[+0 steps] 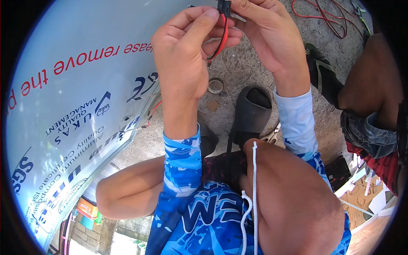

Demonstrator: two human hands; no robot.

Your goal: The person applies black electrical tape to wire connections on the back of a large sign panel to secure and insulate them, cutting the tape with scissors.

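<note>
Black connector (224, 7), likely light, rigid, best held bodily: my left hand (187, 49) pinches it, right hand (272, 44) half-curled, hold unclear.

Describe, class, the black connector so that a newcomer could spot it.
Start at the large printed panel filling the picture's left side. Move right to the left hand, raised near the top edge. At its fingertips is the connector, set apart from the red wire curving below it by its blocky black body.
</note>
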